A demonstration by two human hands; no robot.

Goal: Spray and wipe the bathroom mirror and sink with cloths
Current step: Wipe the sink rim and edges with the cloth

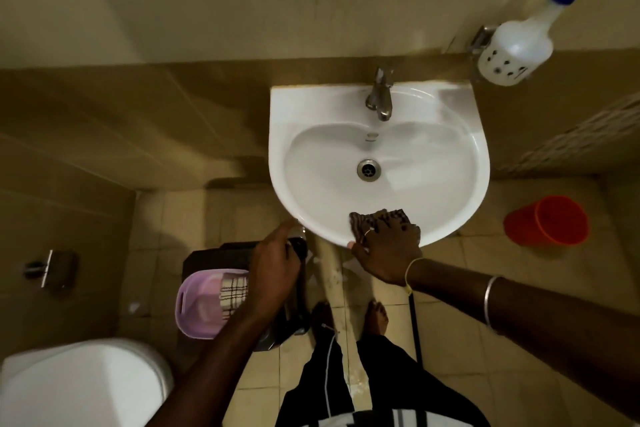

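Note:
A white wall sink (311, 107) with a metal tap (380, 97) and a drain (369, 169) fills the middle of the view. My right hand (389, 250) presses a dark patterned cloth (381, 218) onto the sink's near rim, thumb hooked under the edge. My left hand (277, 263) hovers just left of the rim, index finger stretched toward it, holding nothing. A white spray bottle (516, 48) with a blue and white nozzle hangs on the wall at the upper right. The mirror is out of view.
A lilac basin (197, 308) with a checked cloth (235, 291) sits on a dark stool below the sink's left side. An orange bucket (547, 220) stands on the floor to the right. A white toilet (79, 385) is at the bottom left. My bare feet stand on tiles.

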